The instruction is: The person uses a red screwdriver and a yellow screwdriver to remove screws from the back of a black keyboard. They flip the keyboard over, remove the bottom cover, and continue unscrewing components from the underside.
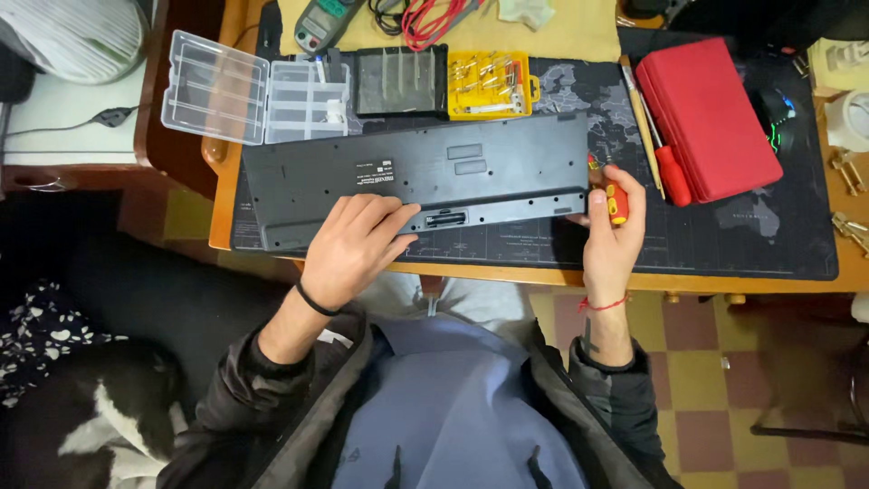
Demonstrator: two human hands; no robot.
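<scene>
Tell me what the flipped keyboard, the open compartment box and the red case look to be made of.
Keyboard: matte black moulded plastic, judging by recessed panels and screw holes; the left hand rests on it.
Compartment box: clear hard plastic; its dividers show through.
Red case: possibly fabric or soft plastic, with a dull, ribbed surface.

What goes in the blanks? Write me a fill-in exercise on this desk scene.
1. The left hand rests flat on the upturned black ____.
2. The right hand grips a red and yellow ____.
3. The flat zipped case on the mat is ____ in colour.

Missing words: keyboard; screwdriver; red
</scene>
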